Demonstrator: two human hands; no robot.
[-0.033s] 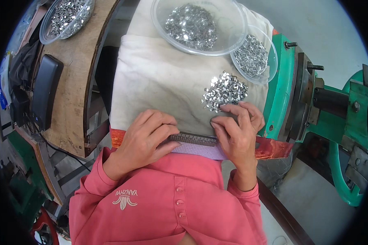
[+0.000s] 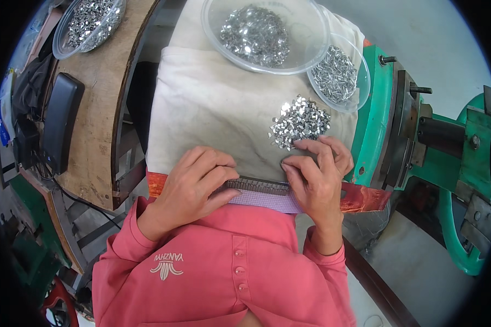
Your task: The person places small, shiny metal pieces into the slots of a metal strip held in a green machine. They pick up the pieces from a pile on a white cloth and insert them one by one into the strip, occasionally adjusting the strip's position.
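I see three bowls point(image 2: 306, 39) holding silver bits point(image 2: 255, 35), and a dark strip point(image 2: 262, 186) between my curled left hand point(image 2: 193, 181) and right hand point(image 2: 319, 184), whose grip I cannot tell.

A single head-worn fisheye looks steeply down over the person's pink shirt point(image 2: 202, 245), upright, near enough that the left hand point(image 2: 193, 182) and right hand point(image 2: 319, 177) sit mid-picture, yet wide enough to take in the bench point(image 2: 95, 136) leftward and green machine point(image 2: 373, 103) rightward, edges bending toward its dark rim.
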